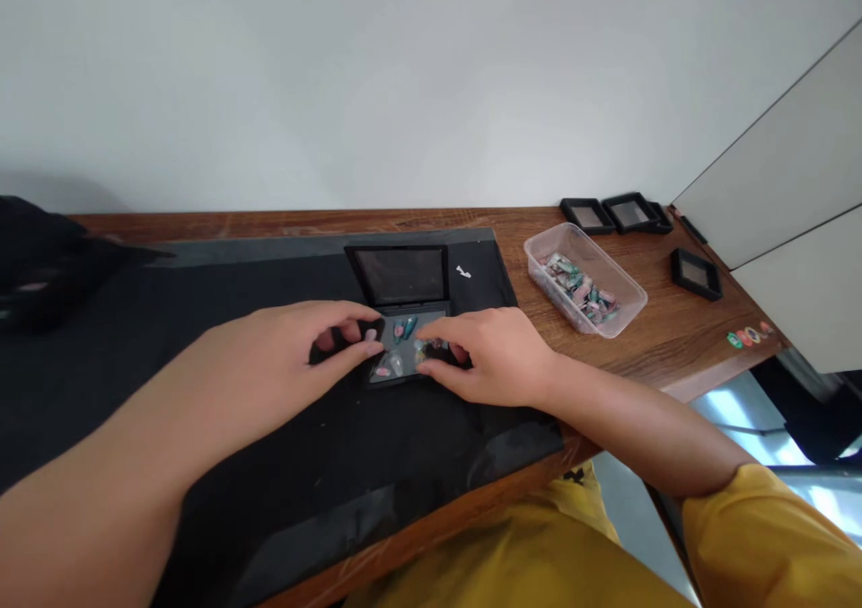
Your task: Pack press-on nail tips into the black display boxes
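Observation:
A small black display case (404, 321) lies open on a black mat (235, 392), its lid (401, 275) tilted up at the back. Several coloured press-on nails (405, 328) rest on the case's grey base. My left hand (296, 356) grips the case's left edge, fingers curled at its rim. On the other side, my right hand (488, 355) rests on the right edge, fingertips touching the nails on the base.
A clear plastic tub (584, 278) holding several coloured nails stands on the wooden table (673, 339) to the right. Three small black cases (623, 213) sit at the back right, another (696, 273) nearer. A few loose nails (749, 336) lie by the right edge. A dark object (47, 258) sits far left.

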Tool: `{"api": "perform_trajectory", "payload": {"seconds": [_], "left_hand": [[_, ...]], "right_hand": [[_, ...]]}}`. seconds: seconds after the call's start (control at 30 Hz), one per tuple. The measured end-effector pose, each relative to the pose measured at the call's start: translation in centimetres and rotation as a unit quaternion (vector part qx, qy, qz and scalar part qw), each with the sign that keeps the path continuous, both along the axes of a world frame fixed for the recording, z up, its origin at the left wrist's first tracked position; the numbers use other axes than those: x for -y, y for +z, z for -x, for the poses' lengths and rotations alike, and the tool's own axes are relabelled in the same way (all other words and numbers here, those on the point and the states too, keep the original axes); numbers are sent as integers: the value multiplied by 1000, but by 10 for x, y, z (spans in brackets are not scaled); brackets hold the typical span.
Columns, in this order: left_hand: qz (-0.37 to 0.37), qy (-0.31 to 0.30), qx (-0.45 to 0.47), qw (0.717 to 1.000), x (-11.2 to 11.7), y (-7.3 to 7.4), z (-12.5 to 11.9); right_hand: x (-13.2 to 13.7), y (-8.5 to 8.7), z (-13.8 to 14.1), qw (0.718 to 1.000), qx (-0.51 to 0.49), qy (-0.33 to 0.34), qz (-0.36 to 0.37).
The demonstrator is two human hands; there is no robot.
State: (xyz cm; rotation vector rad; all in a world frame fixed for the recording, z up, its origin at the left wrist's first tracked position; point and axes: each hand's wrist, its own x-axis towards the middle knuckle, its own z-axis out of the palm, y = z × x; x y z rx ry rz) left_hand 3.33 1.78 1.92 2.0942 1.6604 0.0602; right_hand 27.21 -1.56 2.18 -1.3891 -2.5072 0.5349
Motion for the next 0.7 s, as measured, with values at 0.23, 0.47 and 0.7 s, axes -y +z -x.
{"api": "perform_trajectory", "payload": {"seconds": [0.23, 0.47, 0.7], "left_hand": [[19, 17, 19, 999, -4, -3, 8], [2, 12, 19, 1000, -1, 2, 0], [1, 17, 16, 1000, 0, 4, -5]], "right_hand": [[0, -1, 0, 1000, -5, 4, -7], [-1, 2, 3, 1000, 28, 6, 6], [-2, 1, 6, 999, 44, 15, 2]]}}
